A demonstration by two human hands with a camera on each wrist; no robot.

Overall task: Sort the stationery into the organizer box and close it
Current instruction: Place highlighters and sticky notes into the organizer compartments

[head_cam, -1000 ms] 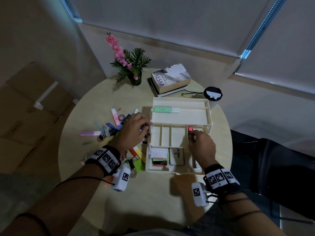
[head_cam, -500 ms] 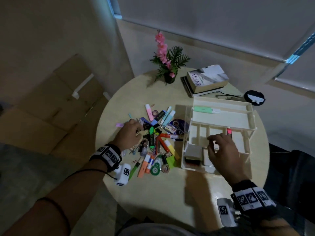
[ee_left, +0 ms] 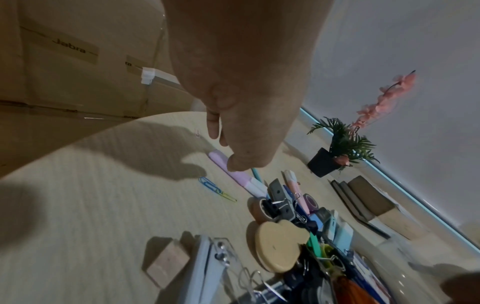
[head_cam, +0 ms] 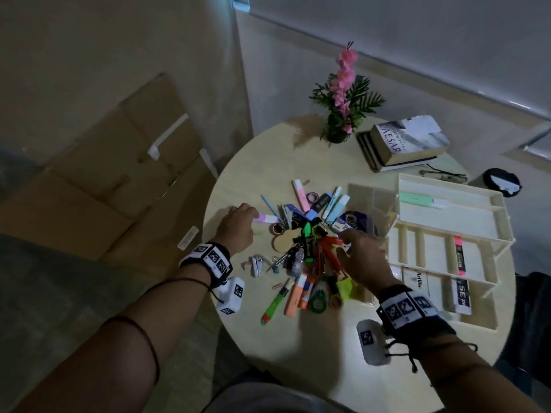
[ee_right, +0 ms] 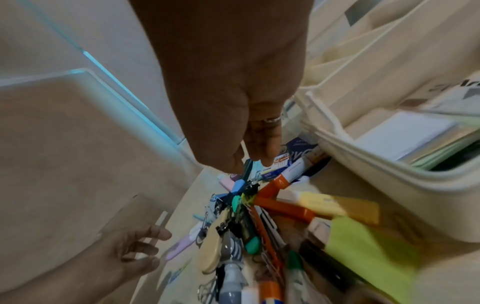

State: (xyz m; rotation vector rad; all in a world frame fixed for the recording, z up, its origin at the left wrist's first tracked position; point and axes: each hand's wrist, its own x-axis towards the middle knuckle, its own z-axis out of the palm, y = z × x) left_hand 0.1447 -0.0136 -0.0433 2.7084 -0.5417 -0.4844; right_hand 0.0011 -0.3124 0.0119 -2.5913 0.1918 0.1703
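stationery point(head_cam: 310, 257) still lies mostly in a loose heap on the round table point(head_cam: 268, 162), just left of the organizer box point(head_cam: 495, 263), so the sorting step looks only begun and closing is some way off.

at the left edge of the heap, the left hand point(head_cam: 238, 225) reaches over a lilac highlighter point(head_cam: 267, 217). in the left wrist view its fingers point(ee_left: 214, 125) hang down, loosely bent, and the thumb tip rests on or just above the barrel. it does not grip it yet. the likely next move is to pinch that barrel and lift it clear of the binder clips point(head_cam: 287, 217) touching its capped end, then carry it across to a long slot.

further right, the right hand point(head_cam: 362, 257) hovers over the middle of the pile, fingers hanging relaxed and a little apart above an orange marker point(ee_right: 275, 185) and a blue packet point(ee_right: 298, 152). it holds nothing that i can see. which piece it is after i cannot tell.

rightmost, the box stands open with its upper tray point(head_cam: 465, 216) swung back. the tray holds one mint highlighter point(head_cam: 422, 199). in the base below, a pink highlighter point(head_cam: 459, 254) lies in one long slot, and the other slots beside it look empty. the near compartments hold a white artline box point(head_cam: 417, 283) and an eraser point(head_cam: 462, 296). in the right wrist view, a stack of note paper point(ee_right: 405, 133) fills the compartment nearest the heap.
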